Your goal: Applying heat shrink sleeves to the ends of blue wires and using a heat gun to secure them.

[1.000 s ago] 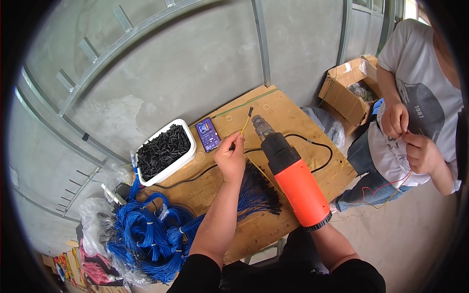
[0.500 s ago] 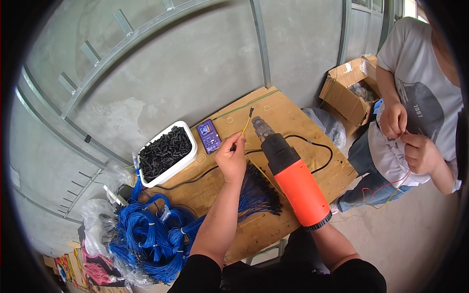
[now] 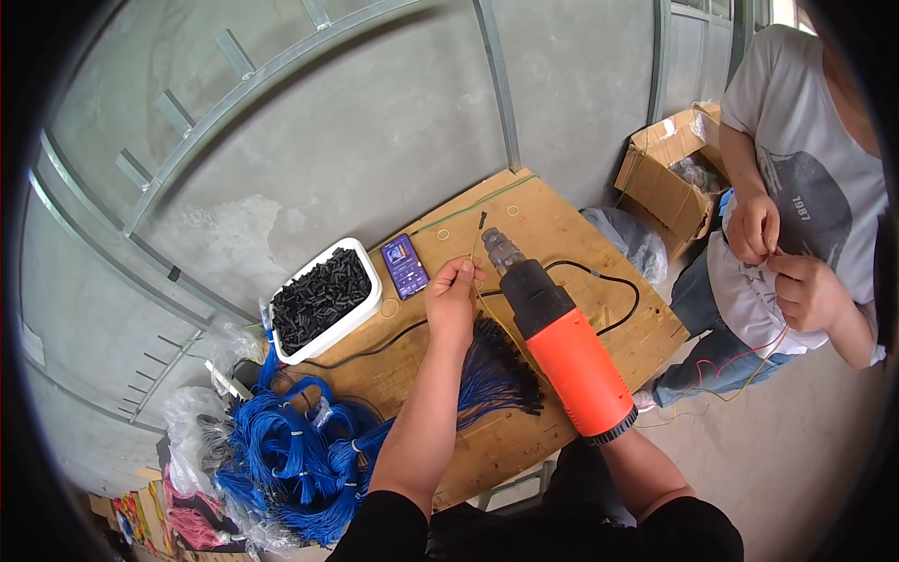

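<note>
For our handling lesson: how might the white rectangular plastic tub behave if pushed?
The white rectangular plastic tub looks low and broad, so probably slides before tipping. The loose short black pieces heaped inside might spill if jolted.

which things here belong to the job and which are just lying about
Likely the job:
orange heat gun
yellow wire in the left hand
probably blue wires, black pieces in the tub

Seemingly lying about:
phone
cardboard box
</note>
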Motion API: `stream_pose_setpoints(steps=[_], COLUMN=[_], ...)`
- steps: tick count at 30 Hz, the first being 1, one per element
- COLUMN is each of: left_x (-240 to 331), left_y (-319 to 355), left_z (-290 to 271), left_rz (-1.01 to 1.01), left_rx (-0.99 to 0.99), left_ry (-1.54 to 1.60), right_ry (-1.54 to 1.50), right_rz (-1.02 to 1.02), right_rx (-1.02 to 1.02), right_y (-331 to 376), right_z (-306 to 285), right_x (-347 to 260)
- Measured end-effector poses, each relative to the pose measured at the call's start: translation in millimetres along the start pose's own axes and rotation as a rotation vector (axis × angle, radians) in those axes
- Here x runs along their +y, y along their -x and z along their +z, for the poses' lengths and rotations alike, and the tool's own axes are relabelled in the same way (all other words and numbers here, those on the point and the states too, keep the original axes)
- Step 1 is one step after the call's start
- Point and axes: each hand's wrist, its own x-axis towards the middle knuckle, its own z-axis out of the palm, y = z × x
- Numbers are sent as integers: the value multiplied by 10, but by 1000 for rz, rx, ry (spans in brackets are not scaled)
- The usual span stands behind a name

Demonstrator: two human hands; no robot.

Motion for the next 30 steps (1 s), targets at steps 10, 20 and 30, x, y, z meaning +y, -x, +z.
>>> stream_pose_setpoints(steps=[10,20,30], left_x=[162,183,128], left_y=[8,15,2], left_z=[-30,-20,-61], left_rz=[-353,-447,-470], left_rx=[-195,-255,-279], left_ry=[409,461,454], right_ry=[-115,-224,-331], right_rz=[61,125,181], right_rx=[-29,-53,-73], right_y=[-39,-45,-73], right_z=[31,31,5], right_x=[0,2,3])
